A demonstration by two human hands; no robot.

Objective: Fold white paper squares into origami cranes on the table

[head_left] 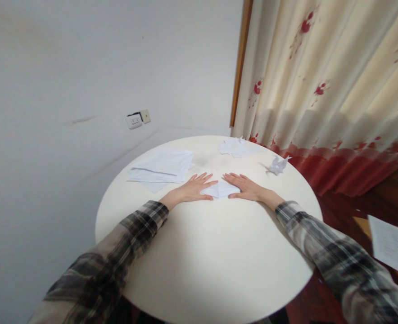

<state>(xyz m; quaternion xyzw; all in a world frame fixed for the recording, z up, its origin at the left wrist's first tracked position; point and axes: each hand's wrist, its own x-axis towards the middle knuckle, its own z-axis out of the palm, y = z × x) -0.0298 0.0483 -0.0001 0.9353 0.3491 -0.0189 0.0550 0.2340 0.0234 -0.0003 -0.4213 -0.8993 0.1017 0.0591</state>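
A small folded piece of white paper (220,190) lies flat on the round white table (199,252), with a crease down its middle. My left hand (196,188) rests on the paper's left end, palm down with fingers spread. On its right end lies my right hand (246,186), also flat and with the fingers apart. Both hands press or touch the paper without gripping it. The paper's two outer ends are partly hidden under the hands.
Sheets of white paper (161,166) are stacked at the back left of the table. Paper scraps (237,147) lie at the far edge, and a folded paper figure (278,165) stands at the right. A wall socket (134,120) and a floral curtain (320,90) are beyond.
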